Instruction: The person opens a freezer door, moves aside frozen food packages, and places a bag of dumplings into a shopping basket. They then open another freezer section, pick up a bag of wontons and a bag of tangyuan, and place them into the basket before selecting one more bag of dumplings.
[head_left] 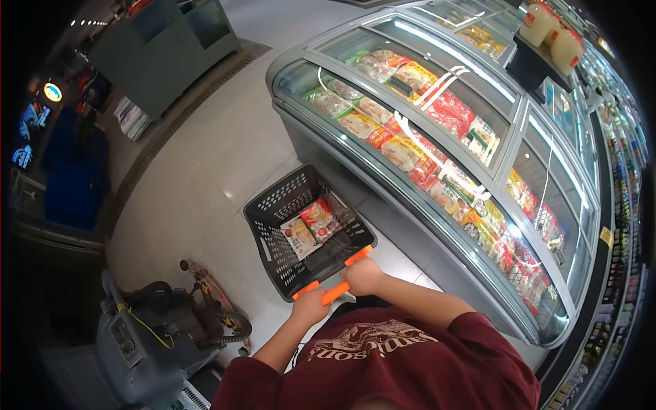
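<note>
Both of my hands are wrapped round the orange handle (335, 293) of a black shopping basket (273, 263). My left hand (310, 305) grips it near its left end, and my right hand (363, 276) grips it near its right end. Inside the perforated basket lie two food packages side by side: a mostly white package (299, 238) and a red package (320, 220). The basket is in front of my body, beside the base of a glass-topped freezer (410, 184). My fingertips are mostly hidden under the handle.
The freezer to my right holds many bagged foods (410, 154) under sliding glass lids. A grey floor-cleaning machine (143, 342) stands at lower left. Farther off are a dark grey cabinet (164, 61), stacked papers (131, 117) and large jars (566, 51). Pale tiles (184, 184) cover the floor.
</note>
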The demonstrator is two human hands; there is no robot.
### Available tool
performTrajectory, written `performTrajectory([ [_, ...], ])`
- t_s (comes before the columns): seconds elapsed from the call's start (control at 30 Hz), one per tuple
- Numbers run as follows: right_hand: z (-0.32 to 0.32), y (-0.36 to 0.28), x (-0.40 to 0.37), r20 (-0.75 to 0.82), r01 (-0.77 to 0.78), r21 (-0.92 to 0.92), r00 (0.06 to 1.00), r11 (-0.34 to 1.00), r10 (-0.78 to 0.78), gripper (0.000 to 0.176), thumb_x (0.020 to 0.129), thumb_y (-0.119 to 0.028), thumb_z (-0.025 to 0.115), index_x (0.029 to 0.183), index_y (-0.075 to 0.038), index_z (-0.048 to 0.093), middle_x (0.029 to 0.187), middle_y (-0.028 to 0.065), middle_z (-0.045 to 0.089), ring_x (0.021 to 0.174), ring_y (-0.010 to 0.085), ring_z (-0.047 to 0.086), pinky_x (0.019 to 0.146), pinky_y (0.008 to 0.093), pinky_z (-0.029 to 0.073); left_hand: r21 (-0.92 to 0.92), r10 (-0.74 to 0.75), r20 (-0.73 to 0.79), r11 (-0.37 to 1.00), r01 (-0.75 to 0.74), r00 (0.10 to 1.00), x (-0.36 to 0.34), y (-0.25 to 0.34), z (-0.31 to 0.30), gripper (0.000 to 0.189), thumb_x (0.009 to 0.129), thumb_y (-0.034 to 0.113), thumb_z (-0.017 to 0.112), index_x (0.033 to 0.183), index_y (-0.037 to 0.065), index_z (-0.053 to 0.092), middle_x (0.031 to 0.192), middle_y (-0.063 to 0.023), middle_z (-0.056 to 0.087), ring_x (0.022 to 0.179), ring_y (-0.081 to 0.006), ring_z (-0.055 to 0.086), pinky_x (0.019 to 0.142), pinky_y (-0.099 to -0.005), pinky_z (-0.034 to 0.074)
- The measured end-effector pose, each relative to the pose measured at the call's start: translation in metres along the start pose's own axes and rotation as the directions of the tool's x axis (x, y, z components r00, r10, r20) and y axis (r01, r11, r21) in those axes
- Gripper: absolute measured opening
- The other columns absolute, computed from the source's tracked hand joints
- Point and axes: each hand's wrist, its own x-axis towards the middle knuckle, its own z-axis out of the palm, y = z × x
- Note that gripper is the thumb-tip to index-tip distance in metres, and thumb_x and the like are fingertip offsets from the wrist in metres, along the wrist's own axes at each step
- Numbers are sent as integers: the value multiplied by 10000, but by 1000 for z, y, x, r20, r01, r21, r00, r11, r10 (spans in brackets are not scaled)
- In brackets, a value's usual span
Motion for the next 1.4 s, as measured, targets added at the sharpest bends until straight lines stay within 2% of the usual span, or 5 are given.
performTrajectory([
  [0.73, -44, 17, 240, -123, 402, 572, 904, 715, -410, 256, 690, -181, 631, 867, -69, 484, 845, 144, 554, 813, 327, 542, 686, 407, 422, 151, -207, -53, 965, 213, 977, 81, -149, -186, 138, 640, 192, 567, 736, 91, 566, 727, -135, 586, 724, -319, 570, 644, -416, 456],
  [1.0, -84, -70, 319, 208, 322, 653, 794, 685, -571, 716, 727, -105, 557, 1319, -46, 158, 1242, 207, 363, 1180, 318, 335, 969, 389, 286, 439, 156, 15, 887, -146, 988, 81, -291, -300, 52, 616, 106, 576, 640, 95, 531, 660, -88, 548, 691, -296, 552, 607, -416, 431],
  [1.2, -67, -113, 386, 64, 407, 619, 826, 672, -559, 735, 744, -84, 512, 1349, -76, 94, 1301, 181, 320, 1196, 303, 327, 978, 376, 277, 573, 202, 7, 802, -169, 979, 114, -354, -386, 12, 646, 98, 539, 651, 99, 529, 746, -61, 530, 798, -266, 514, 695, -385, 399],
  [1.3, -111, -89, 383, 363, 207, 627, 775, 751, -517, 651, 767, -99, 485, 1342, -121, 181, 1238, 164, 414, 1133, 305, 410, 939, 373, 323, 607, 247, -22, 774, -183, 969, 143, -400, -427, 40, 636, 88, 542, 675, 83, 535, 814, -80, 523, 829, -269, 490, 731, -393, 384],
  [1.4, -76, -30, 342, 112, 38, 786, 973, 617, -203, 555, 793, -126, 469, 1311, -154, 271, 1152, 128, 500, 1041, 299, 486, 879, 367, 376, 632, 263, -133, 765, -123, 955, 177, -435, -451, 67, 621, 80, 552, 685, 69, 540, 854, -96, 518, 852, -270, 490, 766, -397, 381],
])
